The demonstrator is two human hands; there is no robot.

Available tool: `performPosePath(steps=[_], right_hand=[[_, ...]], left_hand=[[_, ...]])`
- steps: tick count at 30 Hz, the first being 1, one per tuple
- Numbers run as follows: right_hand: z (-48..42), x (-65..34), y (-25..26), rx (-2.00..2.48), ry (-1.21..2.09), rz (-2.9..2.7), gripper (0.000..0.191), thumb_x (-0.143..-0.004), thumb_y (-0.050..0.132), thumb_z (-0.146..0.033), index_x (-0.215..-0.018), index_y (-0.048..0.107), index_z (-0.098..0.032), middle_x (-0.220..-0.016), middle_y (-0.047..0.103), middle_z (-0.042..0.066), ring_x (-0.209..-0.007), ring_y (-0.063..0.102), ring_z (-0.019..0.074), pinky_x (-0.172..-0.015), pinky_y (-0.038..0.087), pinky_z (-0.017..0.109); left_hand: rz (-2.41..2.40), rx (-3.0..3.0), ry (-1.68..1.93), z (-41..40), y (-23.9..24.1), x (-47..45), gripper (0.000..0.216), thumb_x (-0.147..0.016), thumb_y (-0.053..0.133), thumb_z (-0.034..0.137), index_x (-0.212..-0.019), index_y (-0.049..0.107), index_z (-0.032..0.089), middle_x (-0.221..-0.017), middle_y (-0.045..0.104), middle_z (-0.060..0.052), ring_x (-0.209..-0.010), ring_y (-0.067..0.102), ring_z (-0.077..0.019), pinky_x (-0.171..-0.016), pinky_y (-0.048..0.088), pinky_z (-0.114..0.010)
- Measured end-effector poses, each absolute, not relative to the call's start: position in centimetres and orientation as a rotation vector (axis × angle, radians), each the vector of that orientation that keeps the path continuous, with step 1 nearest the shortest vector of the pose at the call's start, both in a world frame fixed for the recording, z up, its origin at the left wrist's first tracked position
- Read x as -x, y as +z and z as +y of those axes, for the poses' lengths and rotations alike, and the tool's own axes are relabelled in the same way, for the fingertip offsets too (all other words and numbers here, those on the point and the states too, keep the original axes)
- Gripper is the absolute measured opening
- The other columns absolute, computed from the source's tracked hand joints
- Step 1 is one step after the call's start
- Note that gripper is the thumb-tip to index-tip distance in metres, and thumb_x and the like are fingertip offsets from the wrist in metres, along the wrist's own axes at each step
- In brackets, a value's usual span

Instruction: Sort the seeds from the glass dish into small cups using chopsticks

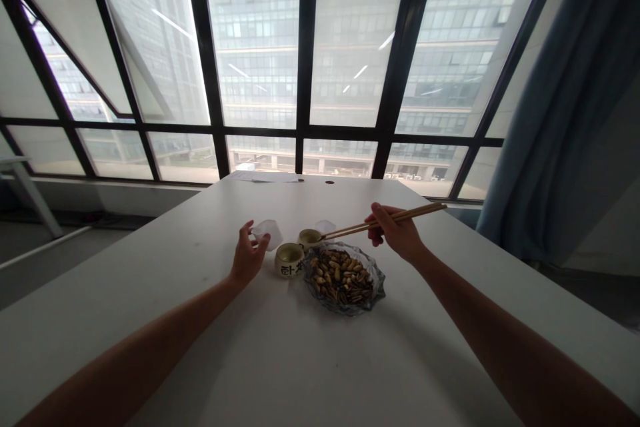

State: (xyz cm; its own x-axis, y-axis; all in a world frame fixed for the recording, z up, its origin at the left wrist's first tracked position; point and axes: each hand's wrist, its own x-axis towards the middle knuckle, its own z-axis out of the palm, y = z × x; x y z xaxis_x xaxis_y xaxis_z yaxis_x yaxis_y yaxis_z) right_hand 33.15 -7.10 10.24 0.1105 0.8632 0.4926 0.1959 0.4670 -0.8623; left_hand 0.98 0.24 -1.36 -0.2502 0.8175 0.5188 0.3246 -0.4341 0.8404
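My left hand (250, 253) grips a translucent whitish piece (269, 235), perhaps a small lid or cup, between thumb and fingers. Just right of it stands a small cream cup (289, 260) with dark characters on its side. A second small cup (309, 237) is behind that one. Held in my right hand (395, 232) is a pair of chopsticks (360, 225), slanting left, their tips at the second cup's rim. Whether the tips pinch anything is too small to tell. In front, a clear glass bowl (377, 280) with a wavy rim contains peanuts (337, 270) and dark striped seeds.
Another translucent whitish piece (326, 225) lies behind the second cup. Papers (265, 177) rest at the far edge of the white table (250, 360). Black-framed windows stand beyond, and a blue curtain (545, 113) hangs on the right.
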Motion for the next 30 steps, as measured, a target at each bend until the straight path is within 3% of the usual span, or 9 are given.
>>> performPosePath(steps=[6,13,20,25,30], right_hand=[[-6.9,-33.9,10.4,1.027,0.600,-1.384,0.060,-0.072,0.066,-0.076,-0.064,0.064,-0.016,-0.045,0.060,0.003,-0.032,0.052,0.0134,-0.031,0.042,0.024],[-6.6,-34.9,10.8,1.042,0.530,-1.338,0.062,-0.072,0.066,-0.076,-0.065,0.065,-0.014,-0.045,0.060,0.004,-0.032,0.053,0.0125,-0.032,0.041,0.022],[-6.6,-35.0,10.9,1.054,0.534,-1.335,0.063,-0.071,0.065,-0.078,-0.064,0.064,-0.015,-0.044,0.060,0.004,-0.032,0.052,0.0126,-0.031,0.041,0.023],[-6.5,-35.2,10.7,1.057,0.533,-1.359,0.063,-0.073,0.064,-0.077,-0.064,0.065,-0.015,-0.044,0.060,0.004,-0.032,0.053,0.0133,-0.031,0.041,0.023],[-6.4,-35.2,10.5,1.049,0.556,-1.360,0.062,-0.073,0.066,-0.075,-0.065,0.065,-0.014,-0.045,0.060,0.004,-0.033,0.053,0.0125,-0.032,0.041,0.022]], left_hand=[[1.244,-1.759,1.809,-1.3,1.0,-1.4,0.072,-0.082,0.063,0.052,-0.139,0.038,0.017,-0.124,0.059,-0.017,-0.095,0.070,-0.0253,-0.071,0.063,-0.039],[0.958,-2.655,1.530,-5.4,5.1,-3.4,0.059,-0.081,0.070,0.034,-0.134,0.051,0.020,-0.129,0.063,-0.015,-0.116,0.063,-0.0287,-0.097,0.057,-0.046],[0.472,-3.193,1.306,-5.5,5.5,-3.7,0.057,-0.091,0.061,0.020,-0.145,0.042,0.024,-0.137,0.061,-0.012,-0.134,0.052,-0.0262,-0.105,0.054,-0.046],[0.269,-3.362,1.276,-5.9,6.1,-3.8,0.048,-0.096,0.051,0.012,-0.143,0.045,0.021,-0.138,0.061,-0.010,-0.143,0.040,-0.0233,-0.114,0.047,-0.044],[0.111,-3.511,1.172,-6.6,6.2,-4.6,0.040,-0.097,0.049,0.009,-0.136,0.052,0.016,-0.138,0.060,-0.010,-0.143,0.040,-0.0234,-0.116,0.044,-0.043]])
